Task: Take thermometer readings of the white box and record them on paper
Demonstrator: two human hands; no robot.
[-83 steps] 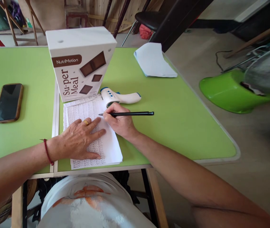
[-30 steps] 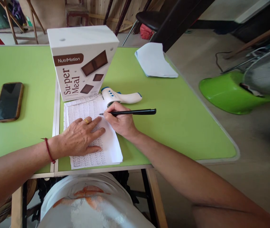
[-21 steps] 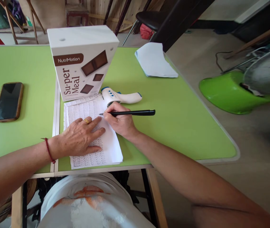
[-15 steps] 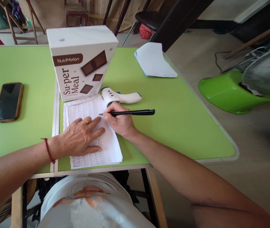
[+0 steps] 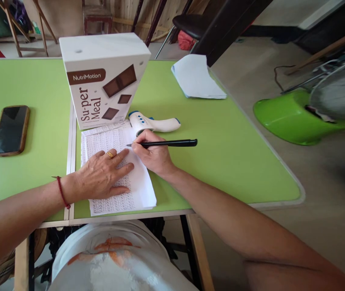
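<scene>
My left hand lies flat on a sheet of paper covered in dense handwriting, its fingers spread and pointing right. A ring and a red cord bracelet are on this hand and wrist. Between the fingertips of my right hand is a black pen, its tip at the paper just above my left fingers. Just beyond the right hand lies a white and blue infrared thermometer. Behind the paper stands a white box printed with brown bars, upright on the table.
A phone lies on the left of the green table. Folded white papers rest near the far right edge. On the floor to the right is a bright green plastic stool or tub.
The far end of the pen has shifted very slightly left. Both hands and the paper stay in the same place.
</scene>
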